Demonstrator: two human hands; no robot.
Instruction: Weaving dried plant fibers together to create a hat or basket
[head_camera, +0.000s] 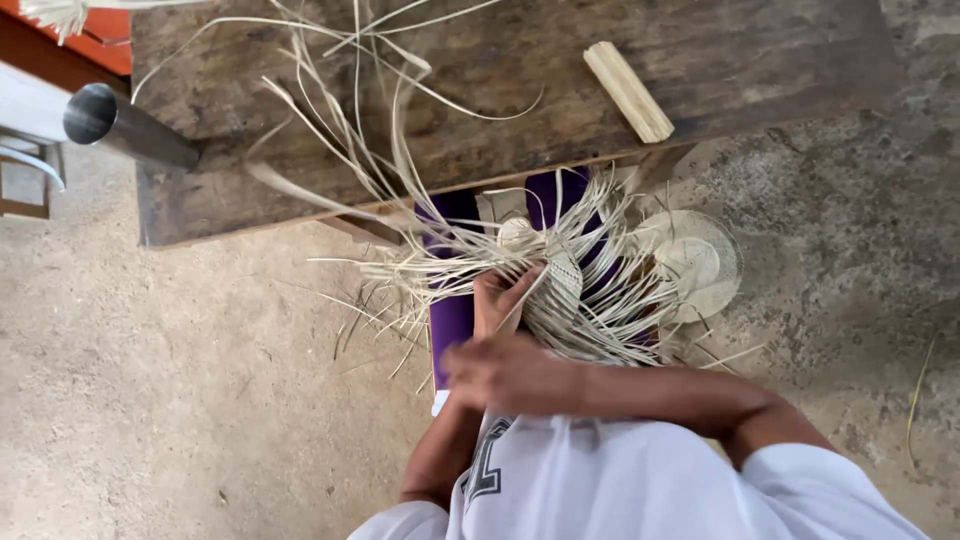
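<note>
The right hand (510, 375) is blurry, so its fingers are hard to see. It covers part of the woven straw piece (570, 290). The left hand (500, 300) is half hidden in the straw. The metal tube (130, 128) is cut off at the left edge.

The light is soft daylight, bright and even, with no strong glare. A dark shadow lies under the wooden bench (500, 90), and the shiny metal tube (125, 125) catches a little light. The right hand (510, 375) looks blurry, while the thin straw strands (420, 270) and the floor look sharp.
</note>
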